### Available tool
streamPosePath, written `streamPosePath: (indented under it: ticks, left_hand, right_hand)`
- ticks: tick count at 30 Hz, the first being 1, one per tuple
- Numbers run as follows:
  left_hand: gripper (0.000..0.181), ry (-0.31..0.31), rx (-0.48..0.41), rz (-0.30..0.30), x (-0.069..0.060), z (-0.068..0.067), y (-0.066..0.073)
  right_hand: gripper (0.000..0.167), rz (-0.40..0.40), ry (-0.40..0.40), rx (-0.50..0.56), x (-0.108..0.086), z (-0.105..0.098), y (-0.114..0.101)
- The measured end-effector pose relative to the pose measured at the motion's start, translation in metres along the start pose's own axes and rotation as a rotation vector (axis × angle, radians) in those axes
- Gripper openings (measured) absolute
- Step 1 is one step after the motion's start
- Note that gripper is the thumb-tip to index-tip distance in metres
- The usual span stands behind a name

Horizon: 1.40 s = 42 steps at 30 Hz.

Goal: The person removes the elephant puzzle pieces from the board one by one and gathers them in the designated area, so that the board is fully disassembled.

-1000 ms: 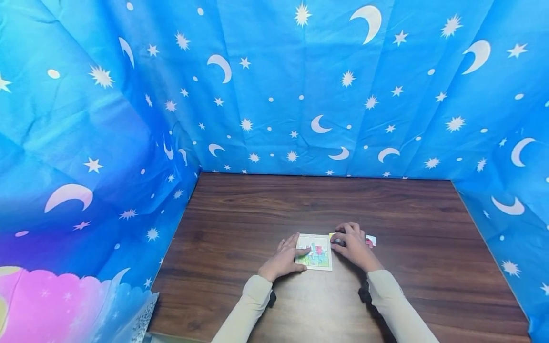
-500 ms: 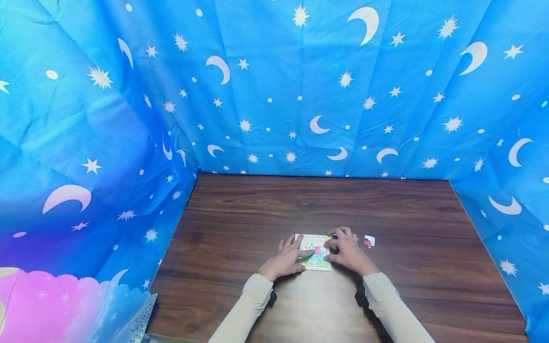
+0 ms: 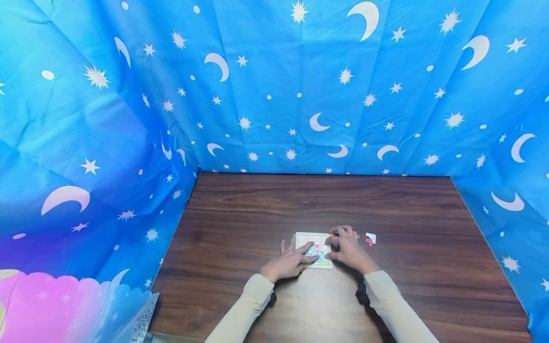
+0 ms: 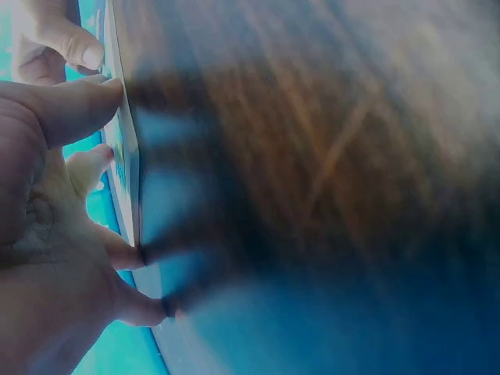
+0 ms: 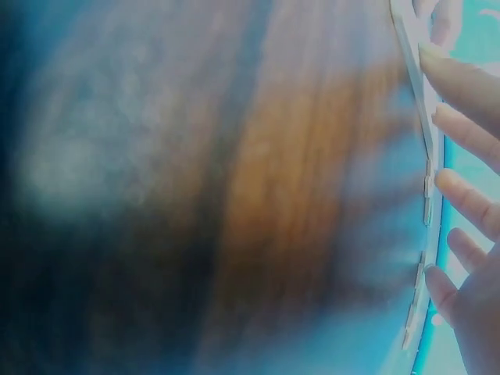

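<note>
Puzzle board (image 3: 314,237) partly under outstretched left hand (image 3: 285,263), its right edge by loosely spread right hand (image 3: 349,248).

I count two hands, my left hand (image 3: 286,263) and right hand (image 3: 349,250), two sleeves (image 3: 241,307), one puzzle frame (image 3: 314,237) and one table (image 3: 244,209). One loose piece (image 3: 371,238) lies in the open; at least one more piece (image 5: 428,199) is partly hidden.
</note>
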<state>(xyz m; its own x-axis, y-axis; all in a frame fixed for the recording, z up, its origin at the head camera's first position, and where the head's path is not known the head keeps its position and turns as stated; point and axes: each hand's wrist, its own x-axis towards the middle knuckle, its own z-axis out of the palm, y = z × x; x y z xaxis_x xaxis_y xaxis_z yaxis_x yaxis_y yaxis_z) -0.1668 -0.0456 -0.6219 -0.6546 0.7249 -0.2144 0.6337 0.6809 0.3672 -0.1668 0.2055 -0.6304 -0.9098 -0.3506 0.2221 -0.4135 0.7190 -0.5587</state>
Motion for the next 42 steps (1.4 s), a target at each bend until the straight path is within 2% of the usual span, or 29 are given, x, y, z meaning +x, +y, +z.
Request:
streamPosePath:
  ticks: [5,11,19,25,29,32,38,42]
  left_hand:
    - [0.046,0.008,0.009,-0.002,0.002,0.002,0.001]
    - [0.047,0.000,0.025,-0.006,-0.001,-0.004,0.005]
    - [0.049,0.006,0.070,0.015,0.001,0.000,0.005]
    - [0.047,0.025,0.074,0.015,0.001,0.003,0.004]
    - [0.047,0.023,0.086,0.010,0.001,0.003,0.005]
    - [0.050,0.023,0.086,0.009,0.001,0.001,0.007]
    - [0.052,0.025,0.099,0.004,0.002,0.000,0.008]
    - [0.052,0.037,0.098,0.001,0.001,0.001,0.007]
  right_hand:
    - [0.024,-0.003,0.035,0.026,0.000,0.001,0.000]
    - [0.012,-0.009,0.071,0.060,0.001,0.003,-0.003]
    - [0.020,0.036,0.062,0.051,0.003,0.004,-0.012]
    - [0.021,0.008,0.054,0.000,0.004,0.003,-0.015]
    - [0.020,0.003,0.053,0.008,0.003,0.003,-0.015]
    - [0.021,-0.002,0.066,0.022,0.000,0.003,-0.015]
    - [0.019,-0.075,0.121,0.037,-0.007,0.003,-0.016]
    - [0.016,-0.053,0.164,0.065,-0.011,0.000,-0.014]
